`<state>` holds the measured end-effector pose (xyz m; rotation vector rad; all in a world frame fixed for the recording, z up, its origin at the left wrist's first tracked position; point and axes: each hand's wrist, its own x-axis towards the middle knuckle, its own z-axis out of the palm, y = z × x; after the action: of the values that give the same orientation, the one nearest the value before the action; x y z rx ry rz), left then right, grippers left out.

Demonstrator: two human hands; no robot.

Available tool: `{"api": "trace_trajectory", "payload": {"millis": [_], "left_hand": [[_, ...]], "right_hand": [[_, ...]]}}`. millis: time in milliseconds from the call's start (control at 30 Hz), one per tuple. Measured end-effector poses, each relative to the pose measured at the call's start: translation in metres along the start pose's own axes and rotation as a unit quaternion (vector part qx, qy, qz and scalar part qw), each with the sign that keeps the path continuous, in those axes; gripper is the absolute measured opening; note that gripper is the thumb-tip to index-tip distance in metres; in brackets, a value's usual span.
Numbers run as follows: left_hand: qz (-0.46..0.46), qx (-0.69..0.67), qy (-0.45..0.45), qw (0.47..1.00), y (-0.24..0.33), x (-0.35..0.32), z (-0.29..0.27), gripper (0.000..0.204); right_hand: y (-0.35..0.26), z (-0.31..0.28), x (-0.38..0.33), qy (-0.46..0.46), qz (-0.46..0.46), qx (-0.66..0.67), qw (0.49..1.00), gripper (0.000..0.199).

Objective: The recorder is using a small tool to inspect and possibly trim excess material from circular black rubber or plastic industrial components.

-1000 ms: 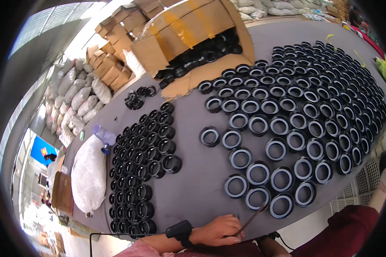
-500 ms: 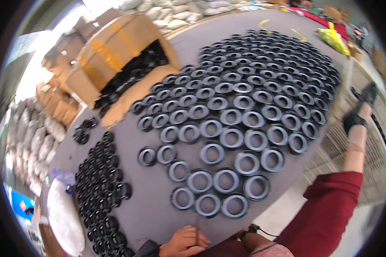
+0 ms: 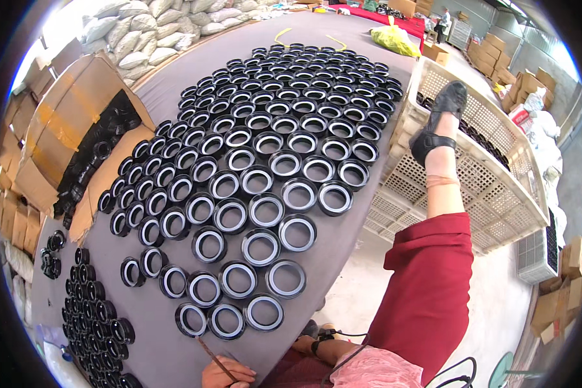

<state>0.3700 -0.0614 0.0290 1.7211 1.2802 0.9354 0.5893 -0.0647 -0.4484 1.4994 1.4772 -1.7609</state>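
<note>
L hand (image 3: 228, 373) grips brown stick (image 3: 211, 353), tip near 1 blk ring (image 3: 180, 321) on bench (image 3: 150, 323); R hand (image 3: 302, 345) mostly hidden, can't tell its grip.

L hand (image 3: 229, 372) — w/ fingers curled in

Lg. table w/ smooth matte grey cover (image 3: 152, 323), curved edge. Directly on it: many round black rings w/ pale grey inner bands (image 3: 255, 192), ctr of frame, approx. rows; plain black rings (image 3: 97, 310), tight grp, lower L; few loose black pcs (image 3: 52, 255), L; brown cardboard box w/ orange tape (image 3: 77, 110), upper L; thin yellow strips (image 3: 282, 36), top ctr; crumpled yellow-green plastic bag (image 3: 396, 41), upper R.
</note>
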Motion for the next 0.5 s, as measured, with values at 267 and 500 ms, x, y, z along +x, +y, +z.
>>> {"api": "trace_trajectory", "payload": {"millis": [267,500], "left_hand": [[0.003,0.000,0.010,1.000,0.003,0.001,0.000,0.017],[0.008,-0.011,0.014,1.000,0.004,0.001,0.000,0.013]], "right_hand": [[0.025,0.019,0.052,0.020,-0.125,-0.177,0.976,0.057],[0.008,0.018,0.033,-0.001,-0.104,-0.204,0.973,0.058]]}}
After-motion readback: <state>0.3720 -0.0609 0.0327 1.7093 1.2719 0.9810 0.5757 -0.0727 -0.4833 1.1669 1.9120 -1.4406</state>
